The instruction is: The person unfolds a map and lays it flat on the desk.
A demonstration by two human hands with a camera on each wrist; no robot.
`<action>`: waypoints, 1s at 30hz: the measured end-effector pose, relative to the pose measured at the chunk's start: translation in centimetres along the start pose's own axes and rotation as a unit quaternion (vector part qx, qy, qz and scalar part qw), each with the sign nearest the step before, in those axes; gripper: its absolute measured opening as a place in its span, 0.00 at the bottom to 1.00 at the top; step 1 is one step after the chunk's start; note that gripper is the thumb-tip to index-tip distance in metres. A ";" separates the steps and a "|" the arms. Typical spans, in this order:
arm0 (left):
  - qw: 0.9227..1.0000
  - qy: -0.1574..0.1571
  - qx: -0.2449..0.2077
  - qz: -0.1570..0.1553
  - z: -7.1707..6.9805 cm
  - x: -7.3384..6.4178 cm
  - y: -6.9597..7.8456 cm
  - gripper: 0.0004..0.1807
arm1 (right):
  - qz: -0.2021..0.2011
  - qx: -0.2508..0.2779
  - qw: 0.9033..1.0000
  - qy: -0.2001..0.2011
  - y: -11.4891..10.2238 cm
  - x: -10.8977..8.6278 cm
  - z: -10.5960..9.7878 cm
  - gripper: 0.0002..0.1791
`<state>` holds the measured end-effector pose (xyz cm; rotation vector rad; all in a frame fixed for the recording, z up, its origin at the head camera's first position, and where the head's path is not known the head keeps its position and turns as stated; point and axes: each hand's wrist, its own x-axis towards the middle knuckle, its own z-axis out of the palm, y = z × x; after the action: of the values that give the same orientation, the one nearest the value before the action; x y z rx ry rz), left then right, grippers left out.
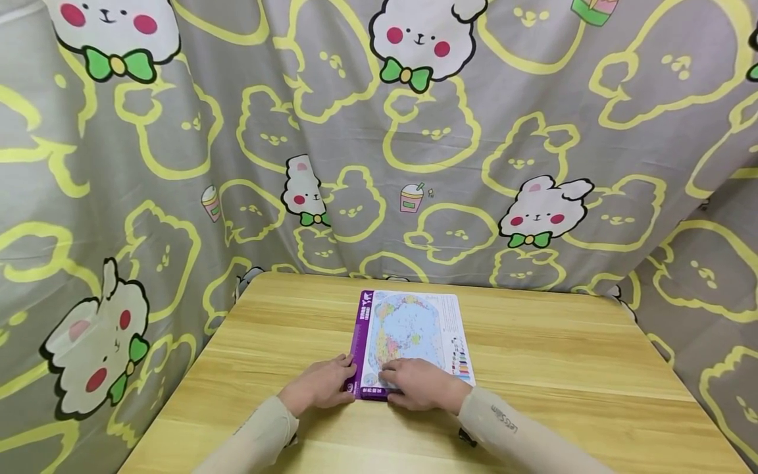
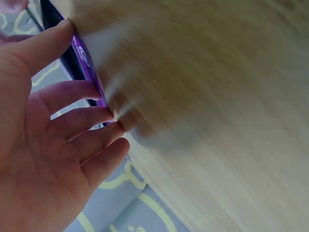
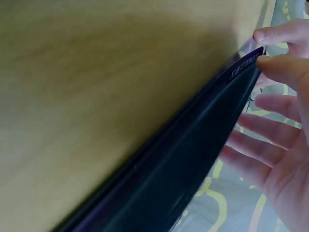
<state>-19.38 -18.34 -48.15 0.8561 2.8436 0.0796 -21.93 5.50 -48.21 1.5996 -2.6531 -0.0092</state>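
A flat world map board [image 1: 408, 336] with a purple border lies on the table, with printed colour keys along its right side. My left hand [image 1: 320, 383] touches the purple left edge near the front corner, its fingers fairly straight and the thumb apart from them. My right hand [image 1: 423, 383] pinches the front edge of the map, thumb at the edge and fingers over the printed face. In the right wrist view the dark underside [image 3: 178, 159] of the map panel shows, tilted up above a purple lower layer. What lies between the layers is hidden.
A wood-grain table [image 1: 551, 349] extends around the board on all sides. Behind it and at both sides hangs a grey curtain [image 1: 355, 145] with yellow outlines and white rabbit faces.
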 end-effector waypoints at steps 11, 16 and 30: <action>1.000 0.005 -0.002 0.002 -0.2 0.1 0.2 0.35 | -0.018 -0.044 0.998 0.028 -0.6 -1.0 -2.3 0.19; 1.000 0.003 -0.001 -0.002 -0.3 0.1 0.3 0.36 | -0.036 -0.103 0.993 0.050 -0.7 -1.4 -3.2 0.19; 1.000 0.013 0.019 -0.013 0.1 0.3 0.7 0.38 | -0.055 -0.180 0.976 0.106 -0.3 -2.6 -5.7 0.15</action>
<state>-19.22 -17.57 -48.20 0.8312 2.8888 0.0335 -20.19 7.77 -42.61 1.5271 -2.2435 -0.2885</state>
